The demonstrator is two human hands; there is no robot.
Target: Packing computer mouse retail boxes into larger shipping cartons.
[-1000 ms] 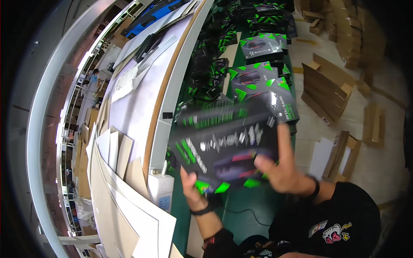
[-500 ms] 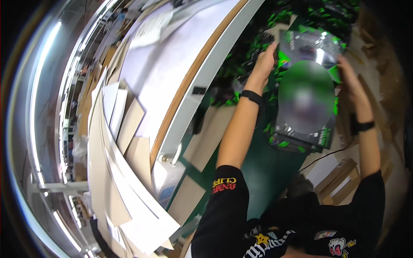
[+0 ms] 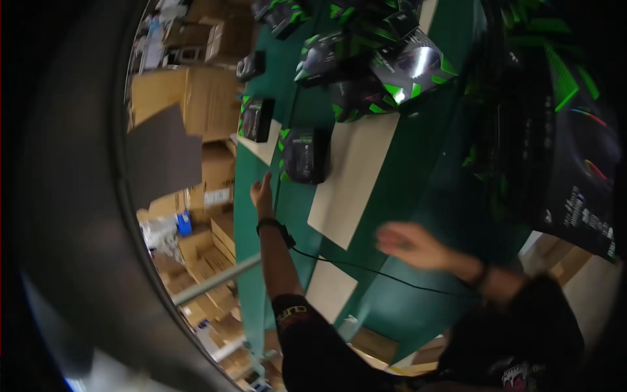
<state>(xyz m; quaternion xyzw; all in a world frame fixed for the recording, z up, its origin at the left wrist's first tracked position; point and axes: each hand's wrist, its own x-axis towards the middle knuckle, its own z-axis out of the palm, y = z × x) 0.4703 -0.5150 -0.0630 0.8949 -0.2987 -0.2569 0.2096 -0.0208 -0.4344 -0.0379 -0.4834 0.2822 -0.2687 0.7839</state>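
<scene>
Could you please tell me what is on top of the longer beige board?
Black and green boxes overlap the far end of the beige board; what they cover cannot be seen.

pale print [image 3: 302, 140] on black box [image 3: 305, 160], lettering [image 3: 292, 315] on dark sleeve [image 3: 308, 343]

Box [image 3: 304, 155]: black, green marks along left edge, looks closed; lies on green table [image 3: 418, 183], just beside left hand [image 3: 262, 196].
</scene>
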